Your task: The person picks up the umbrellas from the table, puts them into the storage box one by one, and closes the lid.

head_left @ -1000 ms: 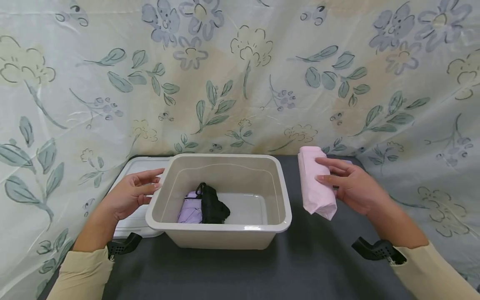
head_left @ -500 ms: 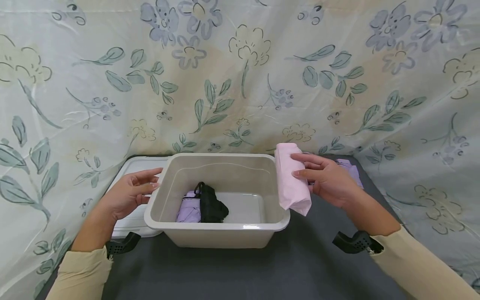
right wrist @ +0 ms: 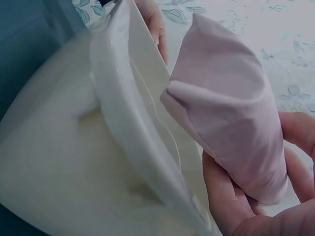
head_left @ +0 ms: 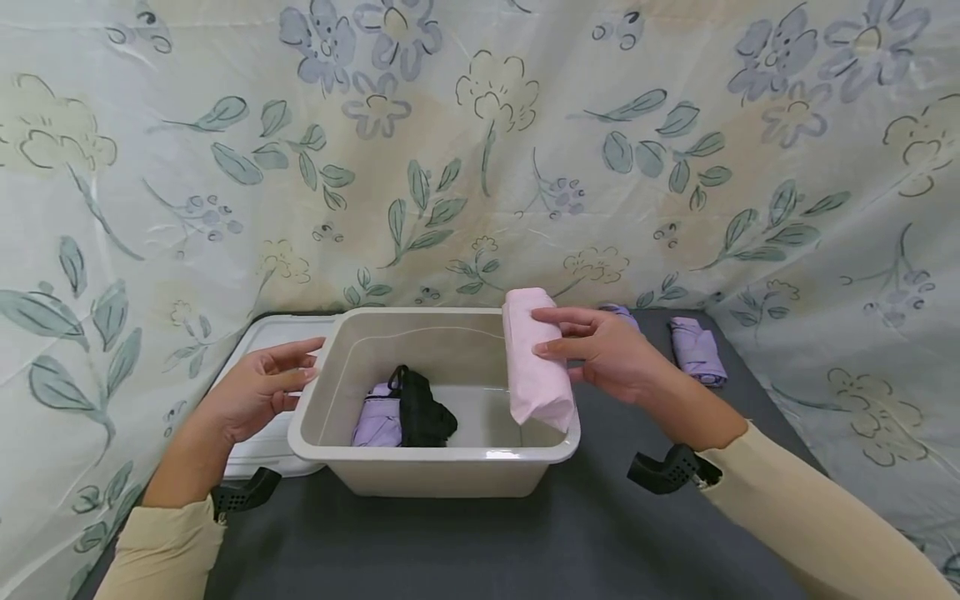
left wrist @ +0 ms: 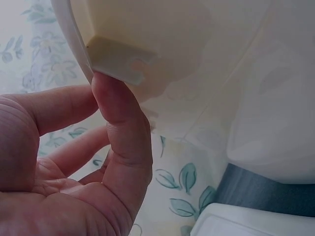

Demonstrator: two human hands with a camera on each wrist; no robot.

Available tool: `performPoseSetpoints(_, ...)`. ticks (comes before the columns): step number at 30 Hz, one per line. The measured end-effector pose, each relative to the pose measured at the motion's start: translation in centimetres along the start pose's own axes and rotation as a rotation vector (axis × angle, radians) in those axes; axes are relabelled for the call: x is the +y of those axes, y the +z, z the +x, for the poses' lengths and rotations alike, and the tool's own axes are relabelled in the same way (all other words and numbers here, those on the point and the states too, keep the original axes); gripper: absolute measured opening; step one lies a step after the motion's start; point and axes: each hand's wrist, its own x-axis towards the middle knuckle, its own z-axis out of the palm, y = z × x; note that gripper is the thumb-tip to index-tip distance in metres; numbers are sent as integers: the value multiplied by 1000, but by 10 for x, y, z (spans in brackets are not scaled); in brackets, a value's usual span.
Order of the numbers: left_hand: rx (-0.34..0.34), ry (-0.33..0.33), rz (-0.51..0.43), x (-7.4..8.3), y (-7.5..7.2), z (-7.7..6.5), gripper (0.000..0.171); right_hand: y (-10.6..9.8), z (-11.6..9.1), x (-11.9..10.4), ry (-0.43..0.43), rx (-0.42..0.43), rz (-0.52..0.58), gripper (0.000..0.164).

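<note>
At a glossy tub [head_left: 442,479], left hand [head_left: 262,387] pinches its rim [head_left: 435,453], right hand [head_left: 607,354] rolled fabric [head_left: 534,371].

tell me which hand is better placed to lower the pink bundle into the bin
Right, most likely: the right hand grips the pink bundle over the right end of the bin. The left hand is at the bin's opposite end, holding its rim, so it seems better suited to steadying.

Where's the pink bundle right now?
In the head view, the pink bundle is in the right hand, held above the right end of the bin, right of the black bundle inside.
</note>
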Motion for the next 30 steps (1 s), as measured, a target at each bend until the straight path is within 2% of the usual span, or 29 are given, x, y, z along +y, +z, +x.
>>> performPoseSetpoints(10, -14, 1, 3, 1, 1, 1, 43, 22, 17, -8, 68, -57, 59, 64)
performPoseSetpoints(20, -27, 3, -23, 3, 0, 2, 42, 48, 38, -16, 125, -91, 7, 58)
performPoseSetpoints(30, -4, -14, -9, 6, 1, 2, 42, 63, 59, -21, 181, -114, -116, 55)
